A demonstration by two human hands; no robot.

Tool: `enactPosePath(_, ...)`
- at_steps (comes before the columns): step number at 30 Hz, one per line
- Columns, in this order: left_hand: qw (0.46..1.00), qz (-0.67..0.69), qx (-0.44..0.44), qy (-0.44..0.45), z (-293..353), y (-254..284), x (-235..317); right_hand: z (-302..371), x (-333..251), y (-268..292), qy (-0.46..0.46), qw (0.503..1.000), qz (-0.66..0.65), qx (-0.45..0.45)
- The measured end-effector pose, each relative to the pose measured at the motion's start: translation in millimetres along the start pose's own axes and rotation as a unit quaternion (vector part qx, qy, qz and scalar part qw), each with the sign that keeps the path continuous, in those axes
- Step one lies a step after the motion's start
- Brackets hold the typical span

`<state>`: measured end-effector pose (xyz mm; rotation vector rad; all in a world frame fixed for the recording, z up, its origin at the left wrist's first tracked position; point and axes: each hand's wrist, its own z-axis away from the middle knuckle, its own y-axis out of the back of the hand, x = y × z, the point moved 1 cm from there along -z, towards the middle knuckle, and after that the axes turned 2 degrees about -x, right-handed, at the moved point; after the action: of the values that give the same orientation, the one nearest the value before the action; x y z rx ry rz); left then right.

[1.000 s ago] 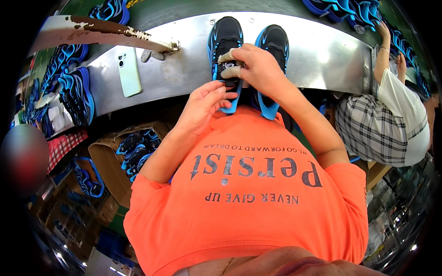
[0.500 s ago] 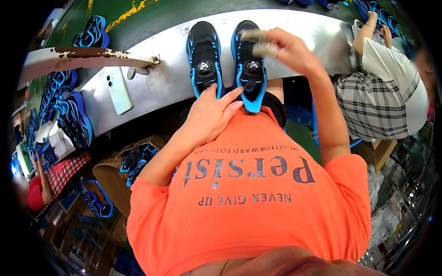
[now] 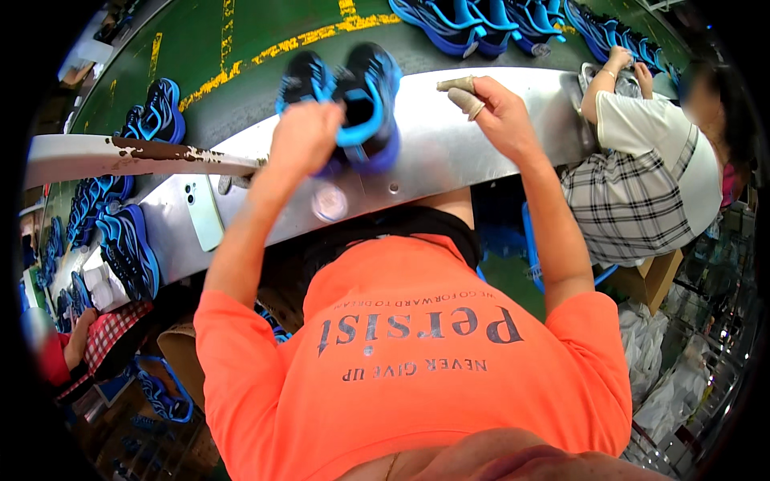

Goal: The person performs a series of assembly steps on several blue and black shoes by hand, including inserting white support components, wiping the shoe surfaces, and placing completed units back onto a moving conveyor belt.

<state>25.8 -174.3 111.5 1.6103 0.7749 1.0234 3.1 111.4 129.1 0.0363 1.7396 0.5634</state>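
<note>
Toward the far edge of the metal bench, my left hand (image 3: 305, 136) is closed at the heel end of a black and blue sneaker (image 3: 307, 78), hiding part of it. Its mate, another black and blue sneaker (image 3: 370, 138), stands close beside it on the right, its collar opening toward me; both are slightly blurred. To the right, above the bench, my right hand (image 3: 499, 116) holds nothing. Its fingers are apart, and pale finger cots cover two of the fingertips.
The curved metal bench (image 3: 449, 160) carries a pale green phone (image 3: 204, 212) and a round pale patch (image 3: 329, 201). A chipped white bar (image 3: 144, 156) crosses at left. Sneakers (image 3: 457, 28) line the green surface beyond. Another person (image 3: 650, 152) works at right, one more at left.
The pair of sneakers has moved away from me, and their heels now stand off the bench's near edge. My left hand went forward with them. My right hand drew back from the shoes.
</note>
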Motion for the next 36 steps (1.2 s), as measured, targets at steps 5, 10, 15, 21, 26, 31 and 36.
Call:
enactPosePath(5,0.962,-0.121,0.178,0.168,-58,43,-75,-65,21,47,0.013,0.964,0.267,0.002)
enactPosePath(10,0.967,0.174,0.176,0.054,-28,2,-39,-143,99,72,-0.006,0.842,0.540,-0.006)
enactPosePath(15,0.920,0.346,-0.111,0.144,27,-37,3,-165,104,60,-0.072,0.861,0.498,-0.073)
enactPosePath(21,0.821,0.496,0.087,0.269,60,-69,25,-57,-5,-22,0.014,0.898,0.392,-0.198)
enactPosePath(26,0.890,0.322,0.107,0.305,67,-64,62,59,-37,-78,0.073,0.930,0.275,-0.233)
enactPosePath(31,0.835,0.391,-0.108,0.372,92,-35,56,60,-67,-32,0.060,0.954,-0.036,-0.293)
enactPosePath(36,0.953,0.226,0.170,0.111,58,-5,67,52,-45,-33,0.134,0.945,0.287,-0.081)
